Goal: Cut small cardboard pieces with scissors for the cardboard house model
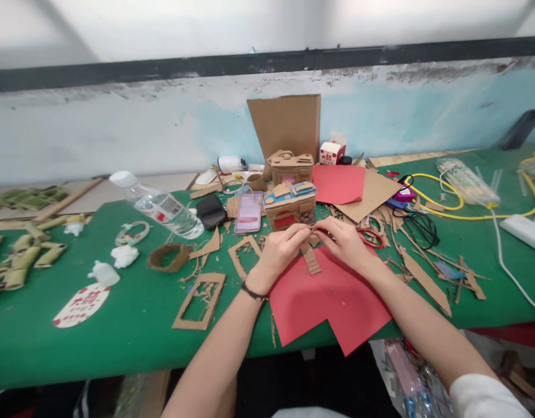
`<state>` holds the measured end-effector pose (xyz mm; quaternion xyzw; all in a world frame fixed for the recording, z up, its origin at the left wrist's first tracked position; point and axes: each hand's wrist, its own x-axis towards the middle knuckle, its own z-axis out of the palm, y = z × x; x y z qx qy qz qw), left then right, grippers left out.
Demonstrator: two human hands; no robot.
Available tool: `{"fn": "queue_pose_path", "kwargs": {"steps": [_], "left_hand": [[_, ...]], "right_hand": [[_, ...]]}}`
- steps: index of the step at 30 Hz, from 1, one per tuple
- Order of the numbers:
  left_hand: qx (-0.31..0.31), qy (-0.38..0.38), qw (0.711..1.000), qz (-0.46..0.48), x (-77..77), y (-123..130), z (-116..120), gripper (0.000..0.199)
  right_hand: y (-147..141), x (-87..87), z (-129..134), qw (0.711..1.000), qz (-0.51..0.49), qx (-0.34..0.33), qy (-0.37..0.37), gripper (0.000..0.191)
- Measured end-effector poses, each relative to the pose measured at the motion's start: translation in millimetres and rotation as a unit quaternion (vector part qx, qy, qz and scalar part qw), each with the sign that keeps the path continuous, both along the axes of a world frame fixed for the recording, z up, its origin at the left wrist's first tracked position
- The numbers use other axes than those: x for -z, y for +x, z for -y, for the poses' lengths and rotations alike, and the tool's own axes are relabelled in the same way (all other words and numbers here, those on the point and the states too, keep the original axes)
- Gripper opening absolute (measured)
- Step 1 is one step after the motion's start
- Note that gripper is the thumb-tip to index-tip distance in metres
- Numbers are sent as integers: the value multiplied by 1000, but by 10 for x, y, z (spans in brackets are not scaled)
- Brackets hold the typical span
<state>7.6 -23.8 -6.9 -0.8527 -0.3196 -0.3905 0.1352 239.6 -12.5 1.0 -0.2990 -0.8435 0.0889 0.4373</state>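
Observation:
My left hand and my right hand meet over the red paper, fingertips pinched together. Between them is a small bit of brown cardboard, mostly hidden by the fingers. A ridged cardboard strip shows just below the fingertips; I cannot tell whether it joins the held bit. Right behind my hands stands a cardboard camera model with a blue top. Another plain cardboard camera is behind it. Red-handled scissors lie beside my right hand, partly covered.
A phone, a black case and a tilted water bottle are to the left. Cut cardboard frames lie nearer. Cardboard scraps, a yellow cable and a white power strip are on the right.

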Motion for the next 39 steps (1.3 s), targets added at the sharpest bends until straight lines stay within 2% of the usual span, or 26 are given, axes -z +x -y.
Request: {"fn": "queue_pose_path", "kwargs": {"steps": [7,13,17,27,32,39], "left_hand": [[-9,3,999,48,12,12,-18,18],[12,-49,996,68,4,13,6,30],[28,-72,993,94,-4,-6,8,28],[-3,-76,991,109,53,-26,0,28],[7,-76,991,114,40,-19,-6,29],[59,-155,976,141,15,18,10,40]], "right_hand": [[-7,31,-9,1000,14,-5,-13,17],[29,12,-35,1000,-1,3,-2,19],[33,10,-30,1000,-9,3,1,20],[1,54,-16,999,-16,-34,-26,25],[2,58,-26,999,-21,-36,-19,27],[40,44,-57,998,-62,5,-12,27]]}}
